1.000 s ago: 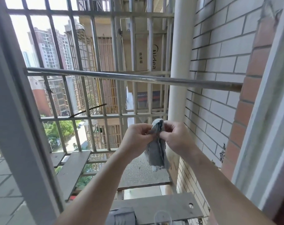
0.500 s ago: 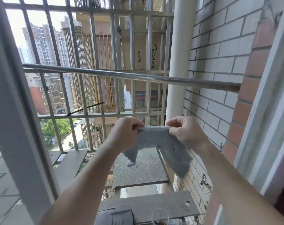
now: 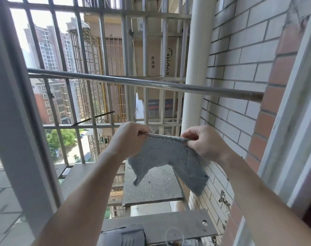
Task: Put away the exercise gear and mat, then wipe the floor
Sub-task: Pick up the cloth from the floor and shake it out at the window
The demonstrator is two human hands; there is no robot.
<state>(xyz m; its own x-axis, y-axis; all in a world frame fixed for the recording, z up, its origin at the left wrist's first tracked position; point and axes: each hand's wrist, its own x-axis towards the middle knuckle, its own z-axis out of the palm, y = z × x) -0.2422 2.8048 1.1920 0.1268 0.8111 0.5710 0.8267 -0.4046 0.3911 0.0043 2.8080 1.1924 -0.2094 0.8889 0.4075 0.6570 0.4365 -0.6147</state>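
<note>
A grey fluffy cloth (image 3: 166, 156) hangs spread between both hands, out past the window opening. My left hand (image 3: 129, 139) pinches its upper left edge and my right hand (image 3: 205, 142) pinches its upper right edge. The cloth's two lower corners droop down, one to the left and a longer one to the right. A metal rail (image 3: 151, 84) runs across the window above the hands, apart from the cloth.
Metal window bars (image 3: 83, 68) close the opening ahead. A white pipe (image 3: 193, 68) and a brick wall (image 3: 240, 71) stand on the right. Below lie a grey ledge (image 3: 169, 224), a folded grey cloth (image 3: 122, 236) and a clear round suction cup (image 3: 174, 237).
The cloth was bunched up between my two hands a second ago. My hands have moved apart and stretched it out flat along its top edge.
</note>
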